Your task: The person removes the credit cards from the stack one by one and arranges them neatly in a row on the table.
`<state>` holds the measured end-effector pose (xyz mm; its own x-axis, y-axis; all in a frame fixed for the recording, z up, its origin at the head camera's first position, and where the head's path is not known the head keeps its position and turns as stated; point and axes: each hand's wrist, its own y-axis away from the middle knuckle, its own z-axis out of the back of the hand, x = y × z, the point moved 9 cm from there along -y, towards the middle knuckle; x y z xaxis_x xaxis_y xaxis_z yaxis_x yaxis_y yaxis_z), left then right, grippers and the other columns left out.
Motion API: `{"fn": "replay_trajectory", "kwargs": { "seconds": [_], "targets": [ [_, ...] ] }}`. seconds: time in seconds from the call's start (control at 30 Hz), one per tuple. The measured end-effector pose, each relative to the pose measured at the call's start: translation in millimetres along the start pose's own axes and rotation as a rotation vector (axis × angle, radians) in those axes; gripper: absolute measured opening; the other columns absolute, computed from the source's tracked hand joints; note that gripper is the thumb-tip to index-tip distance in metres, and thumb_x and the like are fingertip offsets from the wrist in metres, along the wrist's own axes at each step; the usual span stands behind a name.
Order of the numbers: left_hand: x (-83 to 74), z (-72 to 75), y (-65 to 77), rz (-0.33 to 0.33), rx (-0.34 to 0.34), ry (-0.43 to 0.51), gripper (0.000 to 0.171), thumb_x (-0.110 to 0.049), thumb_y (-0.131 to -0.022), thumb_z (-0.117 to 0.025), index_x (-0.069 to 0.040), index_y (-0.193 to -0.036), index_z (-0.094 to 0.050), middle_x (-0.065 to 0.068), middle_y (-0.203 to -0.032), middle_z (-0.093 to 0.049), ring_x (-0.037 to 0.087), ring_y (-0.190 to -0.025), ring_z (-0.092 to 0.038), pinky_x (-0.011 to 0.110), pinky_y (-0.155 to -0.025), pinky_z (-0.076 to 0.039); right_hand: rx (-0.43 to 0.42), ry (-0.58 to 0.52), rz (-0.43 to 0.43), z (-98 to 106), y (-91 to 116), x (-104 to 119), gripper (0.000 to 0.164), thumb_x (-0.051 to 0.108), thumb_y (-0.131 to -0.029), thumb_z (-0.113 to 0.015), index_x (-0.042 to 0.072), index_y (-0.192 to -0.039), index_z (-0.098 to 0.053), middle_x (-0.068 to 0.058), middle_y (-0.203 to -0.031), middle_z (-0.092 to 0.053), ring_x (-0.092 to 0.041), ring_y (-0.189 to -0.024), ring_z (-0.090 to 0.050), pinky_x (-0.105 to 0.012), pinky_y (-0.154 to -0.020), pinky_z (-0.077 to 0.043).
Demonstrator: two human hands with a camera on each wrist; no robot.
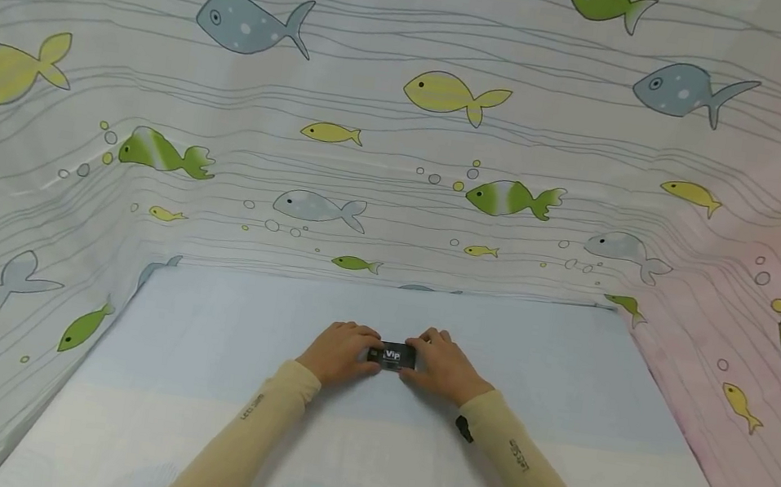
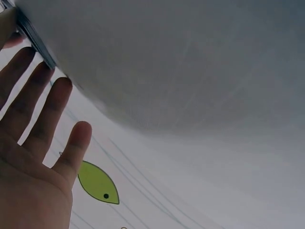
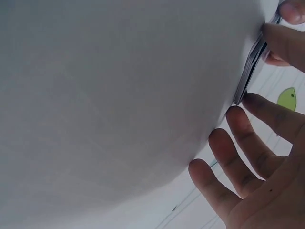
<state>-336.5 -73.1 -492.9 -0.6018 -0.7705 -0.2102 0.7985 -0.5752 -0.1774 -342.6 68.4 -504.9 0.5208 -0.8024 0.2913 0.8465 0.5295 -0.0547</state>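
A small dark stack of cards [image 1: 393, 356] with "Vip" printed in white on top lies flat on the white table in the head view. My left hand [image 1: 341, 354] pinches its left end between thumb and fingers. At its right end, my right hand [image 1: 446, 368] pinches it the same way. The right wrist view catches the layered edge of the cards [image 3: 250, 67], thin and slightly spread, with thumb and index finger at its ends. Only a thin dark edge of the cards [image 2: 35, 40] shows in the left wrist view, where the outer fingers extend apart from it.
The table [image 1: 361, 470] is covered in white and pale blue. A curtain with printed fish [image 1: 404, 138] rises behind it and along both sides. Long beige sleeves cover both forearms, and a small black item [image 1: 464, 428] sits by the right cuff.
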Motion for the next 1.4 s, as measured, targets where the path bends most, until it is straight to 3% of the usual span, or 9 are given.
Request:
{"fn": "replay_trajectory", "kwargs": {
  "seconds": [0.2,0.53,0.8,1.13,1.4],
  "targets": [
    [-0.9,4.5,-0.9,-0.019,-0.005,0.025,0.037,-0.033,-0.089,-0.079,-0.013,-0.12,-0.075,0.003,-0.124,-0.069,0.026,-0.111,-0.063,0.047,-0.097,-0.048,0.003,0.026,-0.006,1.2,-0.8,0.7,0.059,0.043,-0.089,-0.077,0.012,-0.137,-0.062,-0.008,-0.122,-0.057,-0.026,-0.11,-0.053,-0.043,-0.095,-0.049],
    [-3.6,9.3,-0.2,-0.053,-0.041,0.03,0.046,-0.034,-0.088,-0.081,-0.012,-0.126,-0.071,0.005,-0.126,-0.068,0.025,-0.109,-0.064,0.044,-0.095,-0.05,-0.009,-0.038,-0.015,5.4,0.1,-1.5,0.056,0.042,-0.087,-0.08,0.015,-0.133,-0.064,-0.006,-0.123,-0.056,-0.025,-0.11,-0.054,-0.043,-0.095,-0.049],
    [-11.9,20.4,12.8,-0.113,-0.062,0.0,0.051,-0.038,-0.087,-0.08,-0.011,-0.129,-0.069,0.006,-0.126,-0.066,0.025,-0.108,-0.066,0.043,-0.09,-0.054,-0.068,-0.059,0.036,14.3,6.0,5.5,0.055,0.049,-0.079,-0.084,0.018,-0.122,-0.069,0.002,-0.114,-0.061,-0.019,-0.107,-0.059,-0.041,-0.094,-0.051],
    [-10.2,31.7,31.3,-0.079,-0.08,-0.015,0.054,-0.042,-0.088,-0.079,-0.014,-0.132,-0.067,0.003,-0.127,-0.065,0.024,-0.11,-0.064,0.043,-0.089,-0.054,-0.16,-0.028,0.103,23.1,14.5,17.1,0.051,0.058,-0.078,-0.081,0.025,-0.117,-0.072,0.007,-0.11,-0.062,-0.011,-0.097,-0.059,-0.035,-0.083,-0.054],
    [-17.3,54.2,45.7,-0.096,-0.145,-0.034,0.058,-0.045,-0.085,-0.081,-0.012,-0.131,-0.067,0.003,-0.121,-0.067,0.024,-0.103,-0.066,0.042,-0.085,-0.054,-0.226,-0.014,0.139,36.5,24.2,34.2,0.051,0.054,-0.078,-0.082,0.024,-0.118,-0.072,0.006,-0.111,-0.061,-0.01,-0.093,-0.06,-0.033,-0.079,-0.055]
  ]
}}
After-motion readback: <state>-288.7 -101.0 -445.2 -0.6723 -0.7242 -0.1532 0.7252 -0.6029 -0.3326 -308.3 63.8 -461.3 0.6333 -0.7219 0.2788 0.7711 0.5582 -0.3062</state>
